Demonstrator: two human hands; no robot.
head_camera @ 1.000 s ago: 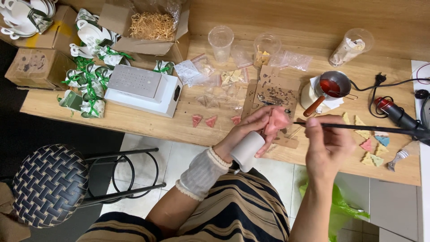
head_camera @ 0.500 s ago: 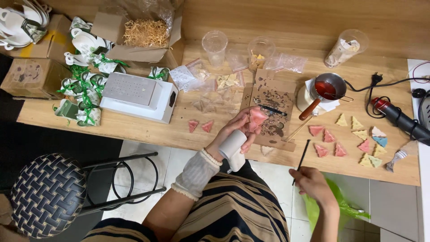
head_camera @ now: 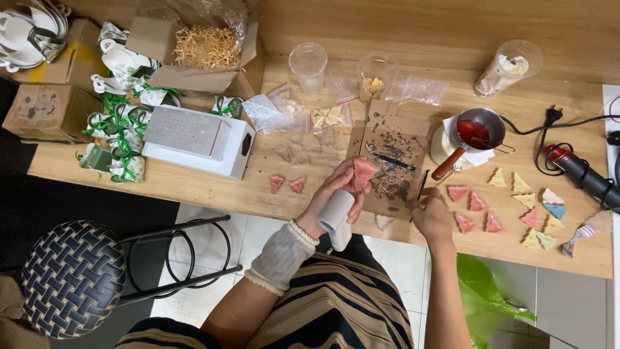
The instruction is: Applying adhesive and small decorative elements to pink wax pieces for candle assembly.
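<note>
Head view: stained cardboard (head_camera: 394, 155) beside saucepan (head_camera: 476, 129).

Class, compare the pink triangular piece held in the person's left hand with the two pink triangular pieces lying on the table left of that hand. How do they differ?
The held pink piece is lifted off the table, pinched in the left hand; the two pink pieces lie flat on the wooden table, untouched. The held piece looks larger in view and is partly hidden by fingers; the pair show whole. The held piece is alone; the pair lie side by side. All are pink and roughly triangular.
</note>
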